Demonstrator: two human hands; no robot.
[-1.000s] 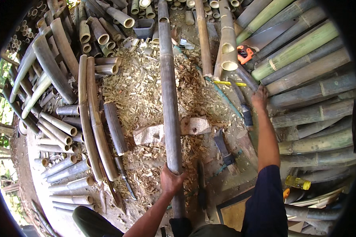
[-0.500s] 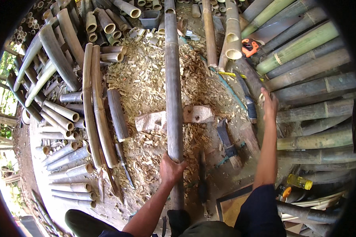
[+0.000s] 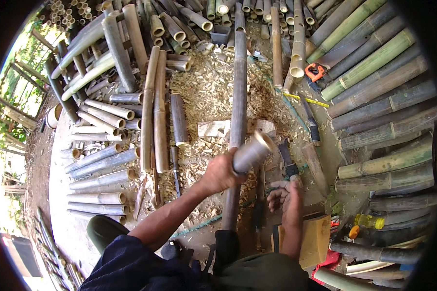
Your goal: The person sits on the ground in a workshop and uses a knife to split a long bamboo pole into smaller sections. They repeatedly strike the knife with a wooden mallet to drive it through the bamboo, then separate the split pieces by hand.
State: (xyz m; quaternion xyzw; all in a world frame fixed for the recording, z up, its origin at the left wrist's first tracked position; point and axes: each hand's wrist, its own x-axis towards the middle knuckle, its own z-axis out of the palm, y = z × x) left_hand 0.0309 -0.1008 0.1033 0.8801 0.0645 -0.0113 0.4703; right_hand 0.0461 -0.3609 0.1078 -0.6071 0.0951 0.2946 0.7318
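A short bamboo tube (image 3: 249, 156) is in my left hand (image 3: 223, 172), whose fingers wrap round it. The tube tilts up to the right and its pale hollow end faces up. Beneath it a long dark bamboo pole (image 3: 238, 92) runs from far to near, crossing a pale wooden block (image 3: 213, 129). To the right, my right hand (image 3: 284, 196) is bare, with fingers apart. Just beyond that hand lies a wide-bladed chopping knife (image 3: 286, 154) with a dark-wrapped handle. A narrow dark tool (image 3: 260, 201) lies between the pole and my right hand.
Wood chips (image 3: 204, 97) cover the floor. Bamboo poles (image 3: 378, 172) line the right side, near an orange-handled saw (image 3: 315, 72), a yellow tape measure (image 3: 315, 101) and another knife (image 3: 310, 119). Split bamboo lengths (image 3: 161, 116) and cut tubes (image 3: 99, 160) lie left. A yellow bottle (image 3: 371, 221) is at right.
My left hand was lower, gripping along the long pole; now it holds the tilted tube above it. My right hand has come back from the far right toward the middle. The view has shifted.
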